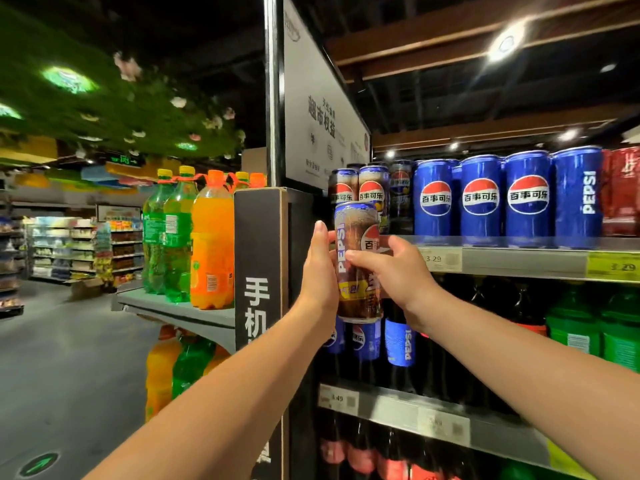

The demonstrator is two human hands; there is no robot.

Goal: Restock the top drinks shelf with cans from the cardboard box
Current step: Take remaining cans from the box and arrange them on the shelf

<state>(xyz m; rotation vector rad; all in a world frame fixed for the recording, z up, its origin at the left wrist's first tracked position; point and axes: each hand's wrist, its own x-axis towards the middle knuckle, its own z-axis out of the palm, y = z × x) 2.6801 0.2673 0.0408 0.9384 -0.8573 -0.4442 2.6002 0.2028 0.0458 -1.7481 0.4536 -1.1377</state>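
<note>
A tall brown Pepsi can (356, 233) is held upright in front of the left end of the top drinks shelf (519, 263). My left hand (318, 268) grips its left side and my right hand (394, 268) wraps its front and right side. Its base hangs below the shelf's front edge. Two like brown cans (358, 190) stand on the shelf right behind it, with a dark can (400, 195) beside them. Further right stands a row of blue Pepsi cans (502, 199). The cardboard box is out of view.
Red cans (621, 192) end the row at the far right. Bottles (398, 341) fill the shelves below. A black upright post with white characters (259, 271) stands left of my hands. Beyond it an end shelf carries green and orange bottles (194, 237). An aisle floor (62, 358) lies to the left.
</note>
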